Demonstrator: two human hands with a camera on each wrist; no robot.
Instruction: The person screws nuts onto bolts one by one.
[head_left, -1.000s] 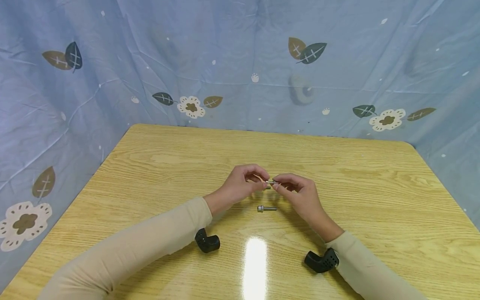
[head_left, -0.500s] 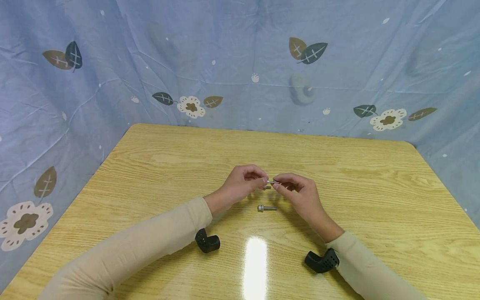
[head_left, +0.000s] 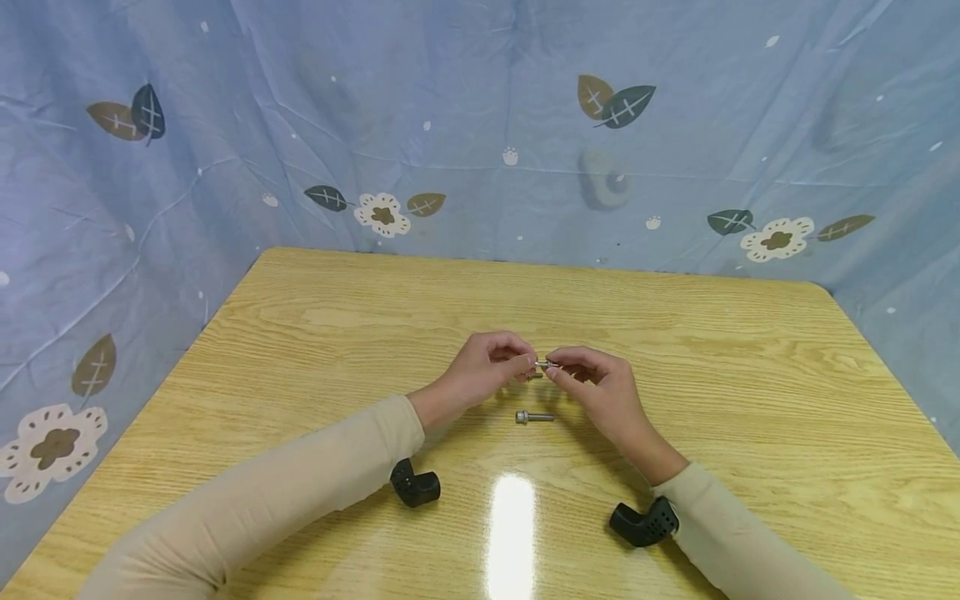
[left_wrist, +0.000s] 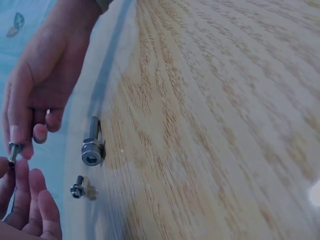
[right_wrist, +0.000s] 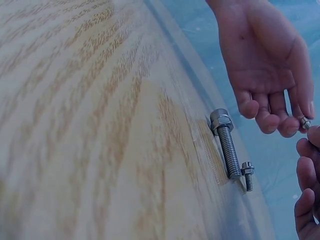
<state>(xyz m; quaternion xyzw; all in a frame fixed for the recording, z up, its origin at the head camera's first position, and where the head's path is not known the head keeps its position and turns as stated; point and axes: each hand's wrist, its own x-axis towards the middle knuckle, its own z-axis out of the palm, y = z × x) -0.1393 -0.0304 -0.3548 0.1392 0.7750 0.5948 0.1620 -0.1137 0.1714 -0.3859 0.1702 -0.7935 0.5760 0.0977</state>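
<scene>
In the head view my left hand (head_left: 487, 365) and my right hand (head_left: 600, 385) meet above the table, fingertips nearly together. Between them they pinch a small silver bolt (head_left: 543, 364), its thumb-and-finger grip coming from both ends. In the left wrist view a wider collar, like a nut, shows on this bolt (left_wrist: 14, 149) near the right fingertips. A larger socket-head bolt (right_wrist: 226, 142) with a nut up against its head lies on the table nearer the body. Beside it lies a smaller bolt (right_wrist: 247, 175), also with a nut, partly hidden by the left fingers in the head view.
The wood-grain table (head_left: 360, 308) extends around both hands. A blue patterned cloth (head_left: 480, 108) hangs behind and at the sides. Black camera mounts (head_left: 416, 485) sit at each wrist. A bright light reflection (head_left: 510, 533) lies on the front of the table.
The left thumb has shifted up and over its end of the held bolt, so less of the bolt shows. The right hand and the bolts on the table have stayed in place.
</scene>
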